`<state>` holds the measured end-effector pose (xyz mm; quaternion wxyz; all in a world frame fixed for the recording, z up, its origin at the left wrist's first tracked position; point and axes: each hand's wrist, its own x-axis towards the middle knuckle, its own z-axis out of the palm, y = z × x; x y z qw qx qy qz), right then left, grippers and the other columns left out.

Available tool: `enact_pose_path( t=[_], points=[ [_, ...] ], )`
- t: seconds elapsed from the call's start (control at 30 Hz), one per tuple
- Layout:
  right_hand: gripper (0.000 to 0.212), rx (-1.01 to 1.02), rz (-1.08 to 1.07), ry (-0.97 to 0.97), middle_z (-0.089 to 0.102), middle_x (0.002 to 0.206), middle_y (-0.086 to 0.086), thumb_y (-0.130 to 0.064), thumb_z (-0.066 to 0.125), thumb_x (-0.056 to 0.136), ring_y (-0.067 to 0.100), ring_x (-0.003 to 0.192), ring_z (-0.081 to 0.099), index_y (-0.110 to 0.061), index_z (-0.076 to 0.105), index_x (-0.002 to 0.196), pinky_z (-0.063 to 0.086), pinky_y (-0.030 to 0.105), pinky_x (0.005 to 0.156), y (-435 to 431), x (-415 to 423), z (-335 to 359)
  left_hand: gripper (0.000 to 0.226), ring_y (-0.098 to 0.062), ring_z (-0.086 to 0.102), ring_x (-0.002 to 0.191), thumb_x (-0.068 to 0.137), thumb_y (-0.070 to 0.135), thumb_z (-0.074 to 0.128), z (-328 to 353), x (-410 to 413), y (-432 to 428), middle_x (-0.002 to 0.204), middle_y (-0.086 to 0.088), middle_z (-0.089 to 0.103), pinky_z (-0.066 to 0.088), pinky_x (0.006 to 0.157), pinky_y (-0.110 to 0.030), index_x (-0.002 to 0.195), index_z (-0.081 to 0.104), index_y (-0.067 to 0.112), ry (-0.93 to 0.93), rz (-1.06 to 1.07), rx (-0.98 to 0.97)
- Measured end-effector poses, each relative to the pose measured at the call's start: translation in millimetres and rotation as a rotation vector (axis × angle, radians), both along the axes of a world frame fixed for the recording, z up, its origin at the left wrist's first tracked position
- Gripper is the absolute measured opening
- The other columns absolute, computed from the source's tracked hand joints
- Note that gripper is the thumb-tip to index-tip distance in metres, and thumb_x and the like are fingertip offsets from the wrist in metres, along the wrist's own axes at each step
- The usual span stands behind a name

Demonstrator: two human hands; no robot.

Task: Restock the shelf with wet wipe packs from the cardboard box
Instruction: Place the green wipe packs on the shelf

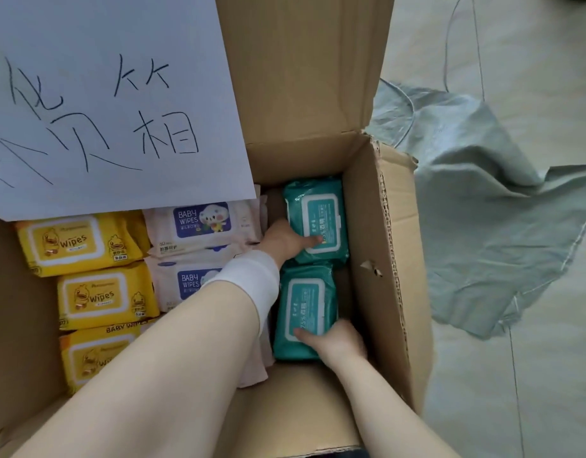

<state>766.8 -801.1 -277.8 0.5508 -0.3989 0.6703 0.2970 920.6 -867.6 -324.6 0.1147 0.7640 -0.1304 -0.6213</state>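
The left hand (285,241) pinches the far teal wipe pack (319,213) at its left edge; the right hand (336,340) pinches the near teal wipe pack (304,302), fingers seemingly underneath.

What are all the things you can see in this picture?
cardboard box: one, brown, open on the floor
paper sheet: one, white with black writing, over the box's far left
yellow wipes packs: three, yellow, box's left column
baby wipes packs: at least two, pale pink, middle column
teal wipes packs: two, teal, right column
cloth: one, grey-green, floor right of box
wristband: one, white, left wrist
left hand: one, grips far teal wipes pack
right hand: one, grips near teal wipes pack
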Motion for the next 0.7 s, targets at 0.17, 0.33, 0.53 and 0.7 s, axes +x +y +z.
enact_pose_path(
  t=[0.17, 0.33, 0.53, 0.7],
  points=[
    [0.059, 0.043, -0.133, -0.049, 0.068, 0.106, 0.002, -0.046, 0.079, 0.062, 0.018, 0.093, 0.065, -0.015, 0.062, 0.109, 0.055, 0.029, 0.081, 1.2, 0.6, 23.0, 0.053, -0.020, 0.061, 0.107, 0.073, 0.029, 0.078, 14.9, 0.2, -0.6, 0.123, -0.008, 0.062, 0.048, 0.089, -0.024, 0.118, 0.058, 0.009, -0.008, 0.018, -0.045],
    [0.059, 0.087, -0.158, -0.060, 0.069, 0.106, 0.002, -0.048, 0.080, 0.061, 0.017, 0.095, 0.065, -0.015, 0.064, 0.108, 0.054, 0.034, 0.088, 2.8, -4.7, 68.0, 0.052, -0.025, 0.062, 0.106, 0.076, 0.031, 0.074, 40.9, -4.0, 1.2, 0.122, -0.012, 0.062, 0.050, 0.094, -0.036, 0.119, 0.055, 0.007, -0.055, 0.065, -0.008],
    [0.063, 0.062, -0.021, -0.063, 0.067, 0.109, 0.003, -0.052, 0.077, 0.063, 0.017, 0.096, 0.064, -0.016, 0.060, 0.112, 0.054, 0.035, 0.088, -1.7, -12.3, 127.4, 0.060, -0.027, 0.058, 0.112, 0.075, 0.028, 0.074, 93.3, -2.0, 13.3, 0.128, -0.010, 0.057, 0.050, 0.093, -0.039, 0.125, 0.045, 0.011, -0.144, 0.040, -0.023],
    [0.056, 0.099, -0.056, -0.193, 0.066, 0.113, 0.002, -0.043, 0.078, 0.067, 0.016, 0.099, 0.064, -0.019, 0.057, 0.114, 0.053, 0.036, 0.092, 0.8, -14.0, 164.9, 0.048, -0.025, 0.062, 0.106, 0.074, 0.024, 0.076, 141.5, 25.7, 38.0, 0.124, -0.009, 0.062, 0.052, 0.088, -0.034, 0.113, 0.050, 0.013, -0.117, 0.175, -0.130]
  ],
)
